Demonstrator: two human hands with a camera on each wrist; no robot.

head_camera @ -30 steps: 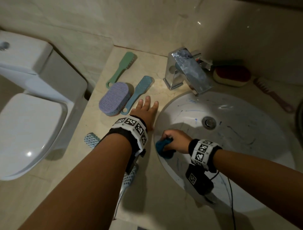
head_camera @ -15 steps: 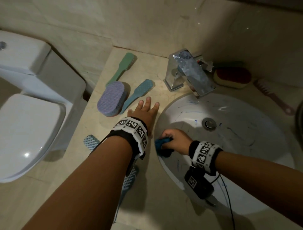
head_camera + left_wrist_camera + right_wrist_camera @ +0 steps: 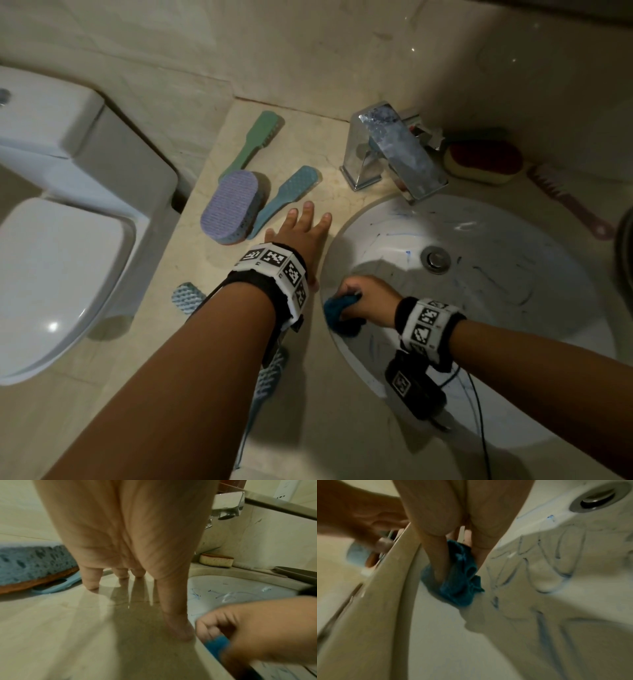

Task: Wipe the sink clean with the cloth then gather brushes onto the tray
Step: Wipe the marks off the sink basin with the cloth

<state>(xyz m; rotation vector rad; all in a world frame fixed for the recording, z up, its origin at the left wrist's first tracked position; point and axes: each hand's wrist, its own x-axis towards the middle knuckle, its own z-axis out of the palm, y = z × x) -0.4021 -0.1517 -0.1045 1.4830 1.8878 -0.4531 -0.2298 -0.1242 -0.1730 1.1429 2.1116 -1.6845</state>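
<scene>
My right hand (image 3: 359, 301) grips a bunched blue cloth (image 3: 339, 313) (image 3: 462, 577) and presses it against the left inner wall of the white sink (image 3: 496, 308), which is streaked with blue and dark marks (image 3: 547, 563). My left hand (image 3: 301, 226) lies flat with straight fingers on the beige counter (image 3: 68, 628) just left of the sink rim. Beyond it lie a purple oval brush (image 3: 231, 205), a teal handled brush (image 3: 287, 197) and a green handled brush (image 3: 253, 144). A light blue brush (image 3: 188, 296) lies partly under my left forearm. A pink brush (image 3: 568, 202) lies at the far right.
A chrome tap (image 3: 394, 154) overhangs the sink's back, with a red and yellow sponge (image 3: 483, 161) beside it. A dark tray edge (image 3: 296, 572) shows at the right. The drain (image 3: 435, 258) is in the basin. A white toilet (image 3: 61, 222) stands to the left.
My right hand with the cloth has shifted slightly along the sink's left wall. The left hand has stayed flat on the counter.
</scene>
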